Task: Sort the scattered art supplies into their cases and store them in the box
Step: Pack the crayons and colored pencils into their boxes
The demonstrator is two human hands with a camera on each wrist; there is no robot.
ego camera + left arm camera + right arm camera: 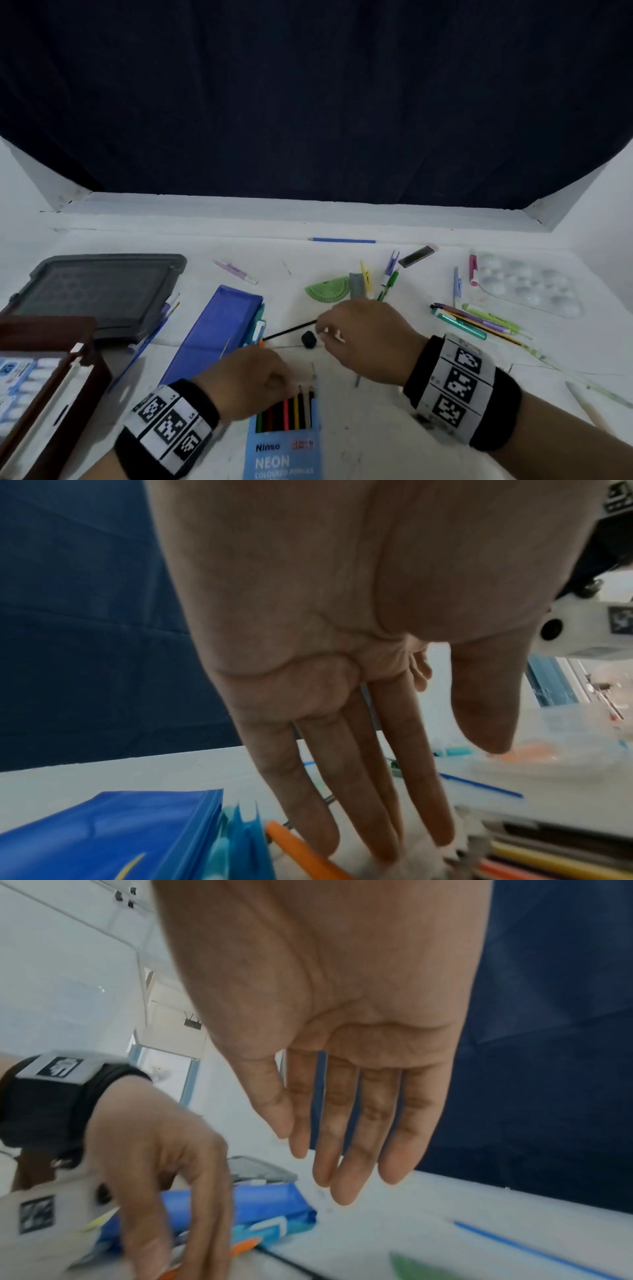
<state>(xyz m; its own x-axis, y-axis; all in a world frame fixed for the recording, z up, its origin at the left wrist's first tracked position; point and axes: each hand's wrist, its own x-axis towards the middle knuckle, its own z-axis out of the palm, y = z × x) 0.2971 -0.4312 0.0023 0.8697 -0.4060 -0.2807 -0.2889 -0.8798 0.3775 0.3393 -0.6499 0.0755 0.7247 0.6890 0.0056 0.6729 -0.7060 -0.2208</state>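
Reaching out at the table's centre, the right hand point(356, 337) hovers with fingers straight and spread, holding nothing, above a thin black pencil point(291, 330) and one small black lump point(309, 340). At seven o'clock from it, the left hand point(250, 377), fingers extended, presses down on the pencil tips at the mouth of a light-blue cardboard pencil box point(284, 455); roughly seven coloured pencils point(287, 411) sit inside. At ten o'clock lies one blue rectangular pencil case point(212, 335).
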